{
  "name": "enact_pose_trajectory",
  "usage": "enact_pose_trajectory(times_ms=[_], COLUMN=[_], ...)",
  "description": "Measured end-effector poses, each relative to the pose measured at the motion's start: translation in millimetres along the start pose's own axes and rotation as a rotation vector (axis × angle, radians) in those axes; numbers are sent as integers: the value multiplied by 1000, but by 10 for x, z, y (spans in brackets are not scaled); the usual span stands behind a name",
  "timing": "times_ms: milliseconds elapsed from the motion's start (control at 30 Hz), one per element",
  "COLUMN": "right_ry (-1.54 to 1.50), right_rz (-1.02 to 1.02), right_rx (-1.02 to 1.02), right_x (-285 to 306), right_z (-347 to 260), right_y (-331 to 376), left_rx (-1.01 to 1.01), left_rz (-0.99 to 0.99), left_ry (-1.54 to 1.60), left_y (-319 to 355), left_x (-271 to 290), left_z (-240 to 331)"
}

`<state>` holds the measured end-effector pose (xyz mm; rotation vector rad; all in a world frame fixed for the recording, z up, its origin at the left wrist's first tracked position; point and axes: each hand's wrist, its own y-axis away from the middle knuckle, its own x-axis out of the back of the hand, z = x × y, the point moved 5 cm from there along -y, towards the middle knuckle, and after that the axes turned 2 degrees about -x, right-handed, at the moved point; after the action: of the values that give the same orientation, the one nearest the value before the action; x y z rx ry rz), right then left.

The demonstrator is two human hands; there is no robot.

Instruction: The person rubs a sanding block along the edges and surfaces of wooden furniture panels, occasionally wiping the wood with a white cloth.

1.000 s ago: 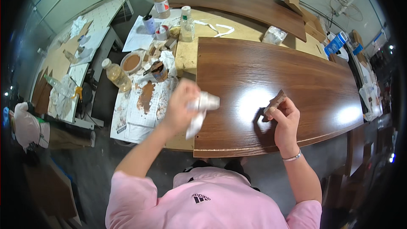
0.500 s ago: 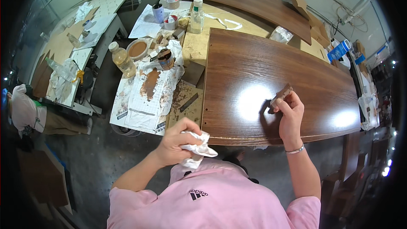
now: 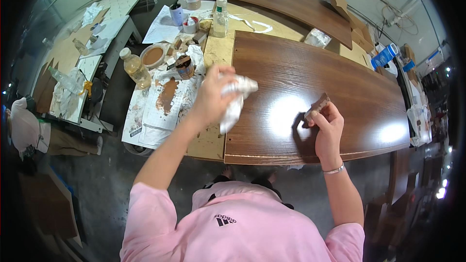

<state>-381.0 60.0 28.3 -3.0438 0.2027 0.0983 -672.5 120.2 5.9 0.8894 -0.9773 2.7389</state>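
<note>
A dark brown wood-grain panel [image 3: 359, 87] lies flat on the workbench, with bright light reflected in its glossy top. My left hand [image 3: 213, 94] is closed on a crumpled white cloth [image 3: 235, 99], over the panel's left edge; whether the cloth touches the panel I cannot tell. Above the panel's right half, my right hand [image 3: 329, 128] pinches a small brown stained piece [image 3: 318, 108], flat and rough-edged, whose kind I cannot make out. Its shadow falls on the panel beside it.
Left of the panel stand a tub of brown paste [image 3: 153, 56], an open can [image 3: 185, 68], a bottle of yellowish liquid [image 3: 135, 68] and stained paper [image 3: 158, 116]. A clear bottle [image 3: 220, 19] stands behind. Another brown panel [image 3: 286, 5] lies at the back. Someone [image 3: 29, 126] is at far left.
My left hand has moved forward with the cloth, from before the bench's front edge to over the panel's left side. My right hand stays nearly in place with its brown piece.
</note>
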Motion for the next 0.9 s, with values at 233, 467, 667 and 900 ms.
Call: enact_pose_trajectory(times_ms=[233,467,667,900], right_ry=[16,17,69,790], right_rz=[-31,-31,-60,-68], right_rx=[7,2,77,353], right_x=[-22,-36,-70,-1046], right_z=[28,-43,-392,-376], right_y=[-62,-30,-466,-1652], left_rx=[68,-47,432,491], left_rz=[172,-55,266,353], left_ry=[47,292,256,201], left_y=[-559,958,1666,1851], left_x=[-56,261,703,710], left_z=[-446,537,198,143])
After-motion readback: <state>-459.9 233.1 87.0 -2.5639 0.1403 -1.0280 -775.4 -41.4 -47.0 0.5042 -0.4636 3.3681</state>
